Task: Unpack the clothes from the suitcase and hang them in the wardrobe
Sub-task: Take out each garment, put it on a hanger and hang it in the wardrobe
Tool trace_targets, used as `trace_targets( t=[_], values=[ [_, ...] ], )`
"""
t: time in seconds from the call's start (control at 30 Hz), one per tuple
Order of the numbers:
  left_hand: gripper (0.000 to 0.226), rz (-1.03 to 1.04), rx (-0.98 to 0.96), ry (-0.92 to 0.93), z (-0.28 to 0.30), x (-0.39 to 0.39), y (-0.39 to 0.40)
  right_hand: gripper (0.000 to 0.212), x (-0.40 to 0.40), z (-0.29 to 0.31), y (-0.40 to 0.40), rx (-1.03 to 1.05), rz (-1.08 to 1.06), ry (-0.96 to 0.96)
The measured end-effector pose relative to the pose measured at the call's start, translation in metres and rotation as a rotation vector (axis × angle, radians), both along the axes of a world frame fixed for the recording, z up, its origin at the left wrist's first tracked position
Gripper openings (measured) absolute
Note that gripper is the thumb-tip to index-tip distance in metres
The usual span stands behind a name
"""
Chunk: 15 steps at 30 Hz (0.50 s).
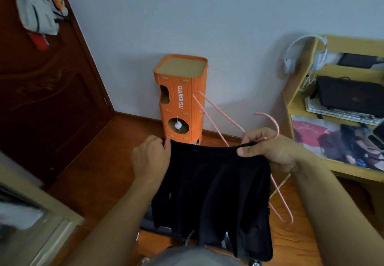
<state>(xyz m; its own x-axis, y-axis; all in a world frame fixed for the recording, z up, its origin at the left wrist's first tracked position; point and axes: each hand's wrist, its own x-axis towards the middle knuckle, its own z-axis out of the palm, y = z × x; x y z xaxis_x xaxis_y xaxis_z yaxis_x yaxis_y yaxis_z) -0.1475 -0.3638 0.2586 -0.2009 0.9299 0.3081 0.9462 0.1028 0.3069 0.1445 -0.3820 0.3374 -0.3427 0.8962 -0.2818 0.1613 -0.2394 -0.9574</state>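
Note:
A black garment, shorts or a skirt, hangs in front of me, held up by its waistband. My left hand pinches the left end of the waistband. My right hand grips the right end together with a pink wire hanger, whose hook curls above my knuckles. One hanger arm sticks up and left, the other drops behind the garment's right edge. Beneath the garment lies a dark open suitcase, mostly hidden. The wardrobe is not clearly in view.
An orange cardboard cat tower stands against the wall ahead. A dark wooden door with clothes hanging on it is at left. A wooden desk with keyboard, bag and headphones is at right. A pale furniture edge sits at lower left.

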Motion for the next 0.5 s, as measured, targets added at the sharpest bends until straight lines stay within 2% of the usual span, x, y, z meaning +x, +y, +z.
trace_targets(
  t=[0.07,0.13,0.2,0.3,0.33,0.4,0.43,0.5],
  values=[
    [0.040,0.016,-0.012,0.050,-0.011,0.000,0.004,0.015,-0.006,-0.005,-0.008,0.019,0.011,-0.007],
    [0.037,-0.019,0.015,0.012,-0.018,0.002,0.004,0.017,-0.005,-0.008,-0.013,0.010,-0.005,-0.005],
    [0.031,-0.042,0.035,-0.146,-0.026,0.006,0.002,0.022,0.003,-0.009,-0.015,-0.009,-0.039,0.014],
    [0.011,-0.002,0.000,-0.438,-0.035,0.011,0.003,0.033,0.012,-0.006,-0.017,-0.010,-0.048,0.045],
    [0.015,0.048,-0.010,-0.542,-0.035,0.013,0.004,0.035,0.012,-0.006,-0.017,0.000,-0.046,0.053],
    [0.035,0.120,-0.026,-0.670,-0.030,0.019,0.003,0.037,0.010,-0.004,-0.017,0.027,-0.048,0.056],
    [0.046,0.102,-0.036,-0.645,-0.027,0.020,0.003,0.035,0.009,-0.003,-0.018,0.041,-0.050,0.049],
    [0.063,-0.035,-0.093,-0.415,-0.027,0.018,0.002,0.026,0.012,-0.003,-0.017,0.052,-0.061,0.045]
  ],
)
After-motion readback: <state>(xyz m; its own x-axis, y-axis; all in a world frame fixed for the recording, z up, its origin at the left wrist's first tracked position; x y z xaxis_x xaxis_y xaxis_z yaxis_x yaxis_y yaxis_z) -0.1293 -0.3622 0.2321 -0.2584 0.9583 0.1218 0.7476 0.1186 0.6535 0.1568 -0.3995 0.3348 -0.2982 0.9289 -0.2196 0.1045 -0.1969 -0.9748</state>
